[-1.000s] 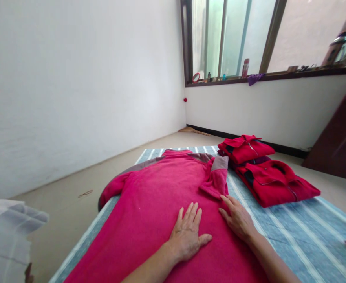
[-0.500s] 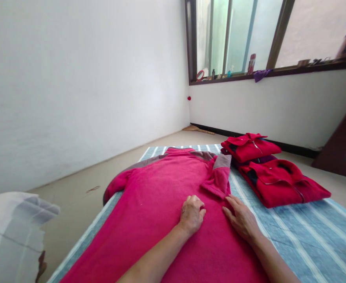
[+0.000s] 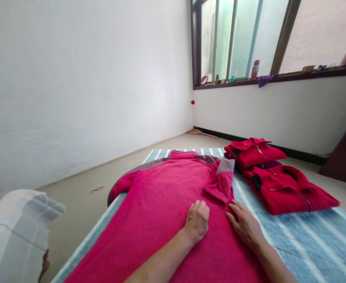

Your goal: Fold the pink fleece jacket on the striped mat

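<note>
A pink-red fleece jacket (image 3: 161, 204) with grey shoulder panels lies spread on the bed, its collar at the far end. One sleeve (image 3: 220, 182), on the right, is folded in over the body with its cuff end toward me. The other sleeve hangs off the left edge of the bed. My left hand (image 3: 196, 223) rests on the middle of the jacket, fingers curled under and nothing seen in them. Flat along the jacket's right edge, just below the folded sleeve, lies my right hand (image 3: 245, 225), fingers stretched out.
Folded red zip garments (image 3: 290, 188) are piled on the right of the blue striped bed cover (image 3: 296, 243), with a purple one among them. White sheer cloth (image 3: 13, 232) is at the left. A window sill (image 3: 296, 77) holds bottles and a purple cloth.
My left hand has shifted slightly toward the right, and its fingers are more curled. My right hand stays at the jacket's edge. The whole view has shifted slightly.
</note>
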`<action>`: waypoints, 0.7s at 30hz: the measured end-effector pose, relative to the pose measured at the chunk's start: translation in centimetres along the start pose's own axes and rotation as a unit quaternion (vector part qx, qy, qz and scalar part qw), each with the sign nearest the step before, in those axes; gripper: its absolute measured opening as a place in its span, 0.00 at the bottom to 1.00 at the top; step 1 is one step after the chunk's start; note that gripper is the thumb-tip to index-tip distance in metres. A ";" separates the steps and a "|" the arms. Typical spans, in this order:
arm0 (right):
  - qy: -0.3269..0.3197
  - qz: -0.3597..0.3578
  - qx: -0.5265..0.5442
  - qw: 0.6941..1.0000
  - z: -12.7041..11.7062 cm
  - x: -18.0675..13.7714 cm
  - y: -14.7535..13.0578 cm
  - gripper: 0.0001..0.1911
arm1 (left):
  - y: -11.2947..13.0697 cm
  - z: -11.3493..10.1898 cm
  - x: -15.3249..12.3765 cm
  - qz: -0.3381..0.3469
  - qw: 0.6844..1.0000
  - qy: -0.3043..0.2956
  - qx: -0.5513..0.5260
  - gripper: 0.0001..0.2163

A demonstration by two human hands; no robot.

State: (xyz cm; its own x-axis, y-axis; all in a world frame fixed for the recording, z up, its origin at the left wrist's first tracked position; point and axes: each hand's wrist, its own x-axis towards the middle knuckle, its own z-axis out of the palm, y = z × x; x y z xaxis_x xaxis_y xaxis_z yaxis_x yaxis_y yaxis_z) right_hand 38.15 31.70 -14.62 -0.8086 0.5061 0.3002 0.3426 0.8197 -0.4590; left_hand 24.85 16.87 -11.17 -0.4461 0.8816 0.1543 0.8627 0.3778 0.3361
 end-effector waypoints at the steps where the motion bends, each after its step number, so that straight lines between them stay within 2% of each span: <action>1: 0.002 -0.001 0.005 1.000 0.1 0.0 0.1 0.22 | -0.2 0.0 0.1 -0.012 0.999 0.011 -0.031 0.09; 8: -0.004 0.010 0.025 1.000 0.2 0.0 0.2 0.20 | -3.4 -1.8 3.0 -0.110 0.976 0.072 -0.174 0.11; 14: -0.012 0.014 0.025 1.000 -0.1 0.0 0.1 0.22 | -5.1 -3.8 4.7 -0.145 0.947 0.084 -0.273 0.14; 17: -0.014 0.015 0.025 0.999 -0.2 0.0 0.1 0.22 | -7.1 -5.8 4.2 -0.166 0.944 0.107 -0.265 0.15; 21: -0.011 0.015 0.017 1.000 -0.1 -0.1 0.1 0.22 | -12.0 -10.3 2.2 -0.228 0.944 0.160 -0.178 0.12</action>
State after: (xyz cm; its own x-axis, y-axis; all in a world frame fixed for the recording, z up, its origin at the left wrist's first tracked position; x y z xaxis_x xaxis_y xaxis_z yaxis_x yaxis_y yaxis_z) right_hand 38.35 31.78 -14.59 -0.8090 0.5237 0.2671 0.3506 0.7945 -0.4959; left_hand 11.08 11.32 -5.30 -0.8503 0.4975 0.1718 0.4538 0.5278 0.7180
